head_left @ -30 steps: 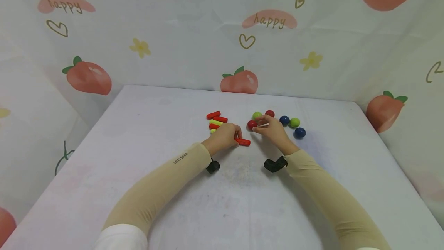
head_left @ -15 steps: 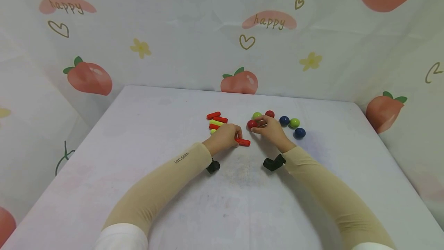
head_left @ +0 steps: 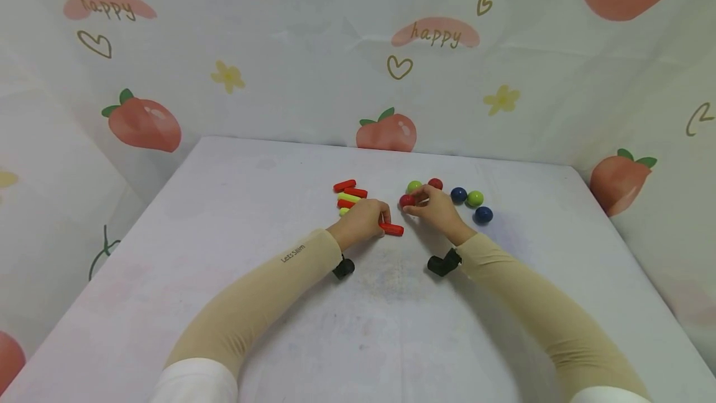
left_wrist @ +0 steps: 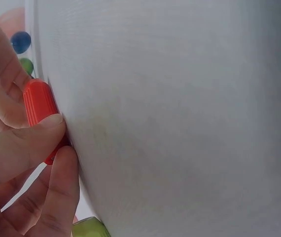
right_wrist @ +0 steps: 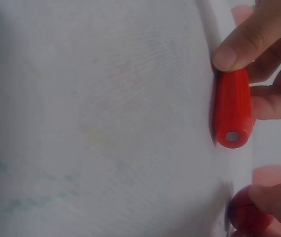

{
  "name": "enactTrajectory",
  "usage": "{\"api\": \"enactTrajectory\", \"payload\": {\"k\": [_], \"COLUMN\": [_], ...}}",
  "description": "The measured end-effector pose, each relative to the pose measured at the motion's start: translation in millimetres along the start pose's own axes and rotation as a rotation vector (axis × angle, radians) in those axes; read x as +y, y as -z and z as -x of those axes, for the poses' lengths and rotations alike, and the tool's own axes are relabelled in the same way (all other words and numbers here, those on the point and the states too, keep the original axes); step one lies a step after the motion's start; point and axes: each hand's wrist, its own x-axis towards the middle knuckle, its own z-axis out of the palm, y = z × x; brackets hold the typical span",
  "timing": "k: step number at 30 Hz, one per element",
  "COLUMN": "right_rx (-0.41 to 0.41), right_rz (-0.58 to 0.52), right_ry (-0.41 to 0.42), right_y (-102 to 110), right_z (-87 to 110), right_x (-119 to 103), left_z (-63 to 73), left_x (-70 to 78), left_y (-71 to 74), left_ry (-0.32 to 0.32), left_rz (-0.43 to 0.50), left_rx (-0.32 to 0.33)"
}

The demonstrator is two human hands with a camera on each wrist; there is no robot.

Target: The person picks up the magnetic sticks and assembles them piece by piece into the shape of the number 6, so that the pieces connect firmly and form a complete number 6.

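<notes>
Left hand (head_left: 362, 219) pinching a glossy red ribbed rod (head_left: 393, 229); right hand (head_left: 439, 209) on a glossy dark-red ball (head_left: 406, 202).
The left thumb and fingers pinch one end of the rod at the white cloth-covered table (head_left: 369, 328); the free end projects right of that grip. The ball sits beyond the rod; the right thumb and forefinger appear to pinch it, though the contact is partly hidden. Beyond the left grip lie further red rods (head_left: 355, 193) and yellow-green rods (head_left: 349, 197); right of the right grip are two dark-blue balls (head_left: 483, 214) and a lime-green ball (head_left: 475, 198).
</notes>
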Motion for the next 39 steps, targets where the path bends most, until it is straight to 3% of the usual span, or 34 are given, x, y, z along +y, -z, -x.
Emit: {"api": "enactTrajectory", "payload": {"k": [7,16,29,39], "right_rx": [-0.003,-0.024,-0.081,-0.066], "right_rz": [-0.062,-0.058,-0.025,-0.015], "right_ry": [0.019,0.103,0.127,0.131], "right_y": [3,12,6,3], "right_z": [5.7,21.7,46.5,47.3], "right_x": [4,3,13,14], "left_z": [0.8,1.6,0.2,-1.3], "left_x": [-0.5,0.5,-0.4,0.0], "left_y": [0.8,1.5,0.3,-0.6], "left_ry": [0.000,0.014,0.013,0.013], "left_rz": [0.007,0.013,0.012,-0.004], "left_rx": [-0.008,-0.013,-0.008,-0.007]}}
